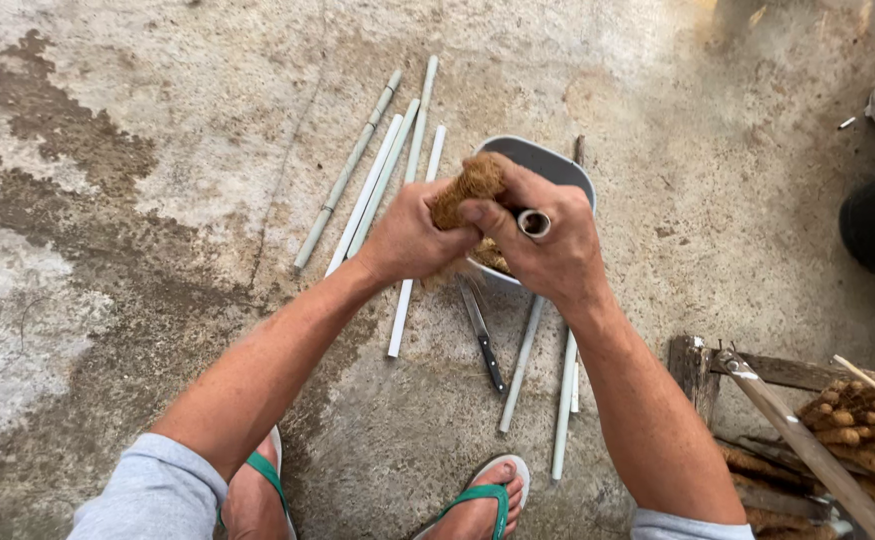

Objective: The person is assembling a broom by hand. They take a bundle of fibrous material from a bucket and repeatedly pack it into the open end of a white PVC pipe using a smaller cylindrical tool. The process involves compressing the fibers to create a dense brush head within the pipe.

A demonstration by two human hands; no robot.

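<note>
At nine o'clock of the scene, dark damp stains spread over the concrete floor (107,200). Toward eleven o'clock a fan of pale thin pipes (377,170) lies on that floor, slanting up and to the right. Just right of them, near the centre, the left hand (407,240) is curled with its fingers pressed into a wad of brown coconut fibre (469,187). The right hand (547,245) is clamped around the same wad from the three o'clock side, its fingers also gripping a short white pipe (534,223) whose open end faces the camera. Both hands hover over a grey tub (547,160), which holds more of the fibre. At six o'clock of the hands a knife (482,330) with a dark handle lies on the floor between more pale pipes (562,400). Below, two feet in green flip-flops (487,495) stand on the concrete. At four o'clock a weathered wooden frame (757,375) carries a stack of fibre-wrapped sticks (862,425).
</note>
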